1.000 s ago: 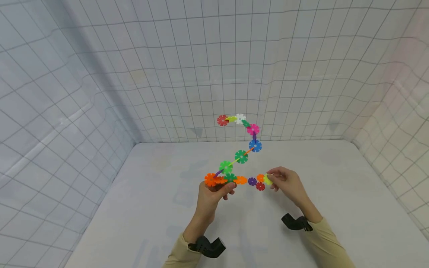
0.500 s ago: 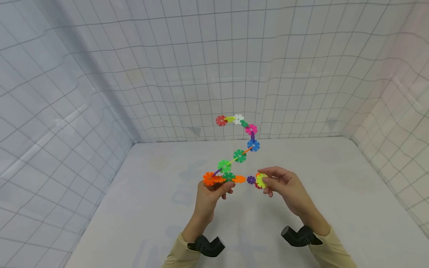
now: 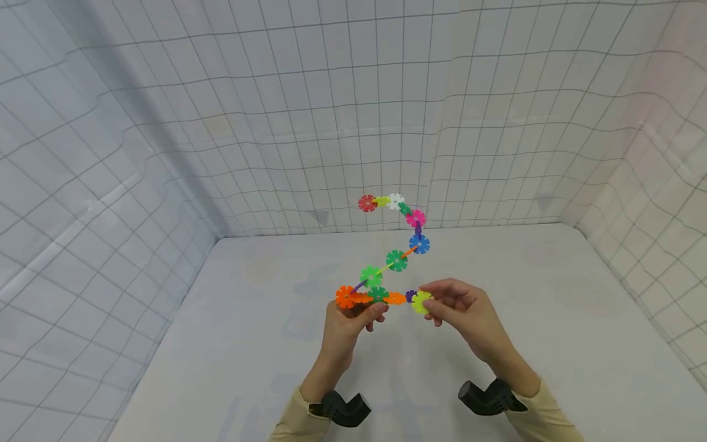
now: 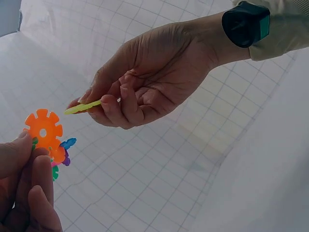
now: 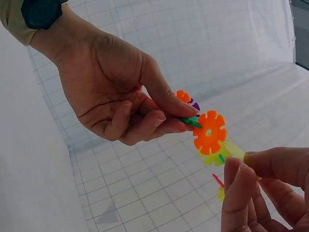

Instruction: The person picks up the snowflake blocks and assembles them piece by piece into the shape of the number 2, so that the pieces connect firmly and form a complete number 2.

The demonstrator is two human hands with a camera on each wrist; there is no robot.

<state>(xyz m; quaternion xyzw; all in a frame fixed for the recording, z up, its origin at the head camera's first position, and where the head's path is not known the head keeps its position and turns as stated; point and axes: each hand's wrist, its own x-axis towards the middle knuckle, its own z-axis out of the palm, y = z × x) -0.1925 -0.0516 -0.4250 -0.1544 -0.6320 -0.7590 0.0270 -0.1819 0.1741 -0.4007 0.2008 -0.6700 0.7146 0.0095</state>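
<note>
The left hand [image 3: 348, 319] pinches the orange end of a chain [image 3: 396, 260] of snowflake discs held above the table [image 3: 221, 344]; it is already long, curling up to a red disc near the back wall. The right hand [image 3: 464, 310] pinches a yellow disc [image 3: 421, 302] flat-on just beside the chain's purple tip, so this piece looks not yet seated. 1 second ago it sat farther right, edge-on.
</note>
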